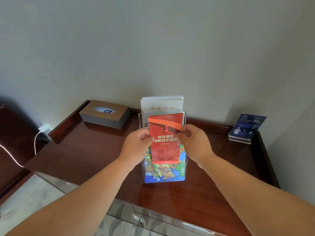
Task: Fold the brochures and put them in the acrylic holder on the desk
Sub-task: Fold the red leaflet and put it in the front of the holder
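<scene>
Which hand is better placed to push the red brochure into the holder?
Probably left, narrowly. Left hand and right hand each pinch a side edge of the red brochure at the acrylic holder; the left thumb lies more on its front.

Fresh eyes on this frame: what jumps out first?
The red brochure at centre: the left hand and right hand pinch its side edges, its lower end inside the clear acrylic holder on the desk. White booklets stand behind it, with a colourful map brochure below. A tissue box sits back left, a blue card stand back right.
</scene>
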